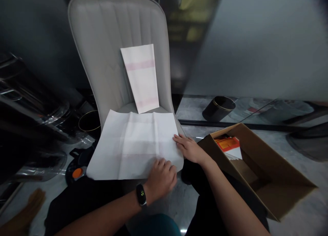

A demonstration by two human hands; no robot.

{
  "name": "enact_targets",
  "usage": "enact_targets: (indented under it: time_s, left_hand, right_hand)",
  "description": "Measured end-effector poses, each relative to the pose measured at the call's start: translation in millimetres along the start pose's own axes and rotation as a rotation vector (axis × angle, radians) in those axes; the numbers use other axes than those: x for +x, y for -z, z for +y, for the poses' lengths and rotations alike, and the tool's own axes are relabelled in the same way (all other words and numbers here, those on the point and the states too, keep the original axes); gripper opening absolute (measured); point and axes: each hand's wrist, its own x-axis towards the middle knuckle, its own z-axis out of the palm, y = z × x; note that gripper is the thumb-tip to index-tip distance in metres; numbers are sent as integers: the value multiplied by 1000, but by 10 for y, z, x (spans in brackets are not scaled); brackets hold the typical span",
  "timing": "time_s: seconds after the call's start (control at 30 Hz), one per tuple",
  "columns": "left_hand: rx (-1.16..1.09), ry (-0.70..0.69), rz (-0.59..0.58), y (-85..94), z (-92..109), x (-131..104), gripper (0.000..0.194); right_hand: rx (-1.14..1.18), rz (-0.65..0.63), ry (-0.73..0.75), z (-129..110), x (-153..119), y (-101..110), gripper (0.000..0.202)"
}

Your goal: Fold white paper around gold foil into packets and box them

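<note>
Grey chair upholstery (pixel 107 41) backs the scene. At the seat's front edge, the left hand (pixel 162 176) curls over a creased white sheet (pixel 138 140) spread there; the right hand (pixel 189 148) extends fingers over its right edge. Whether either pinches cannot be told. Folded paper (pixel 142 82) leans on the backrest; rightward stands an open carton (pixel 271 157).

We've got open rm over the L half of the paper sheet (pixel 138 143), so our L hand (pixel 161 178) can pass that way. Up top, the folded paper (pixel 143 80) & chair back (pixel 102 41) block us. Our R hand (pixel 189 149) fills the sheet's R edge. Further R, the box (pixel 271 160) walls stop us sideways, but its top's open.
</note>
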Motion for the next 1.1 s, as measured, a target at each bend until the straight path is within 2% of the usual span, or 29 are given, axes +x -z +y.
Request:
enact_targets:
  time_s: [0.1,0.17,0.27,0.37,0.43,0.5,0.6,0.7,0.8,0.87,0.93,1.0,1.07,1.1]
  left_hand:
    - [-194,77,1,108,-39,-11,15]
    - [-385,183,2,185,-132,5,18]
    - [-721,394,-23,269,-361,73,26]
    - [-1055,587,-104,289,-598,157,24]
    - [-1231,705,-139,285,-701,196,19]
    - [-1339,798,-145,285,-749,214,16]
    - [-1402,900,-130,297,-764,214,14]
    - [-1411,942,-133,303,-799,201,15]
    - [-1274,901,-175,327,-868,195,18]
    - [-986,815,-77,372,-880,191,17]
    - [-605,651,114,428,-830,179,13]
    - [-314,411,220,459,-731,150,22]
    - [-169,196,178,433,-634,104,32]
    - [-125,133,133,397,-605,76,37]
  right_hand:
    - [102,0,-28,-6,30,52,44]
    - [192,36,-44,-22,37,115,45]
    - [240,230,-53,-88,22,198,46]
    - [137,439,27,-194,-23,189,43]
    - [55,428,135,-263,-57,123,40]
    - [-12,347,215,-310,-85,41,39]
    - [-92,277,214,-319,-118,-46,40]
    - [-122,250,211,-273,-152,-83,43]
    - [-143,204,203,-227,-181,-128,45]
    - [-169,179,171,-222,-189,-174,46]
    - [-195,166,139,-243,-185,-221,47]
    - [-215,168,115,-284,-171,-262,48]
    - [-233,182,92,-331,-149,-290,48]
    - [-242,189,81,-350,-137,-298,48]
